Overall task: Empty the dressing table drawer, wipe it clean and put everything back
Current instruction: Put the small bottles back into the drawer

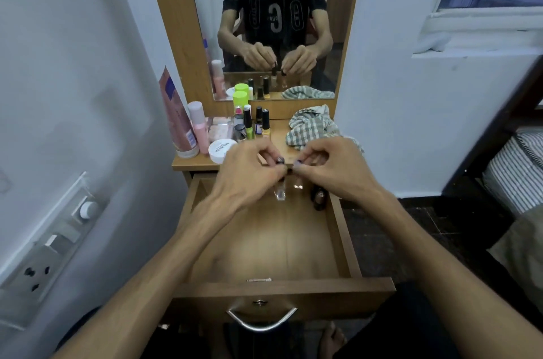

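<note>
Left hand (249, 170) and right hand (332, 164) are each pinching 1 clear bottle (279, 191) by its cap above the drawer (340, 226); advisable: keeping both upright, avoiding the dark bottle (319, 197).

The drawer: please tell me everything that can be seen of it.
The drawer is brown wood, pulled fully open toward the person. Its front panel carries a curved metal handle and a small metal lock plate on the top edge. The floor is mostly bare and shiny. At the far end stands a dark bottle by the right wall. The left hand and right hand each hold a small clear bottle over the far end.
</note>
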The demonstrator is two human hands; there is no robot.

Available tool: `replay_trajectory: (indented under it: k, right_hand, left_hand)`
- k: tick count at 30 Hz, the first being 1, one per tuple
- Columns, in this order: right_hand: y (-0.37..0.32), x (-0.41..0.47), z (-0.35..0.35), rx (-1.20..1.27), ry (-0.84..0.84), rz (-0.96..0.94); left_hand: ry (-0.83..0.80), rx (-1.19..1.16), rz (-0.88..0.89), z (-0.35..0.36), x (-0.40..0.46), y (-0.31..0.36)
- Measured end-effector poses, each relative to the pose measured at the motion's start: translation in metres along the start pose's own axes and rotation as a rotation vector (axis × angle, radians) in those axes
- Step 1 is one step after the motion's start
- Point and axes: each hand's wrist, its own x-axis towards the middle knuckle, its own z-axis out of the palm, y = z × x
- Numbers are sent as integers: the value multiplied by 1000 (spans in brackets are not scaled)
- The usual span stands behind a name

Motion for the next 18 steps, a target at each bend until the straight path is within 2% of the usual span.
replay_trajectory:
  k: [3,7,18]
  right_hand:
    - [18,-26,-7,-74,-85,59]
    - [47,-42,-1,-241,-164,111]
    - [63,-36,15,-491,-184,35]
  left_hand:
    - [-192,24,-23,27,-22,1]
    - [-326,51,-33,63,-40,-5]
    - [-271,-56,-59,100,-36,-11]
